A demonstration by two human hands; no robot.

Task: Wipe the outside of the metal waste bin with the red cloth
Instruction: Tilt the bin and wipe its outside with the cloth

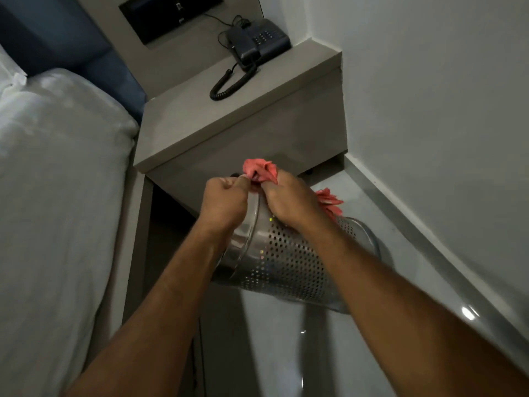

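The metal waste bin (289,262) is a shiny perforated cylinder, tipped on its side in the air above the floor, its solid band toward the bedside table. My left hand (224,203) is closed on the bin's upper edge at that end. My right hand (287,200) presses the red cloth (262,170) onto the bin's top side. The cloth bunches up beyond my knuckles, and another fold of it sticks out at my wrist's right side. My forearms cover part of the bin.
A grey bedside table (229,116) stands just beyond the bin, with a black corded telephone (257,43) on it. A bed with white linen (57,181) fills the left. A white wall (443,124) with a skirting runs along the right. Glossy grey floor (272,339) lies below.
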